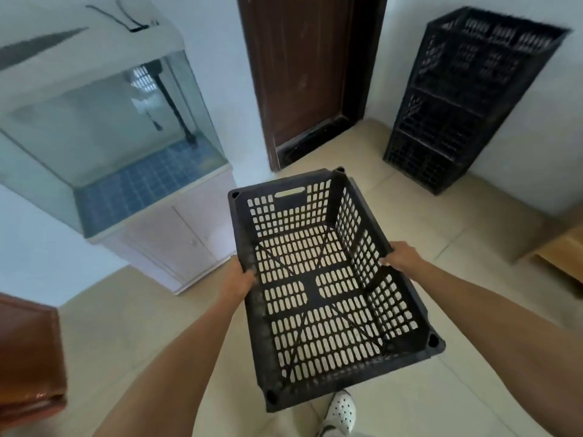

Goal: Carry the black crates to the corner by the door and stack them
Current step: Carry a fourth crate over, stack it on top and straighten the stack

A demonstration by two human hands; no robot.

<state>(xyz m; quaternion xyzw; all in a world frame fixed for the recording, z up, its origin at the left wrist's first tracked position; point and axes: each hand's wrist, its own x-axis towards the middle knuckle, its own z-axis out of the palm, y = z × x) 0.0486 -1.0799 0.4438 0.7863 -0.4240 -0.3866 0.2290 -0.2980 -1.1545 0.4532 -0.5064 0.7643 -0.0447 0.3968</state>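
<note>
I hold an empty black perforated crate [318, 298] in the air in front of me, above the tiled floor. My left hand [238, 280] grips its left long rim, fingers curled over the edge. My right hand [402, 255] grips the right long rim. A tall stack of black crates [457, 99] stands against the wall in the corner at the upper right, just right of the dark brown door [299, 74].
A glass fish tank [94, 121] on a white cabinet [176, 241] stands at the left. A brown wooden piece of furniture [28, 351] is at the lower left, a light wooden one [564, 253] at the right edge. My white shoe [340, 411] shows below the crate.
</note>
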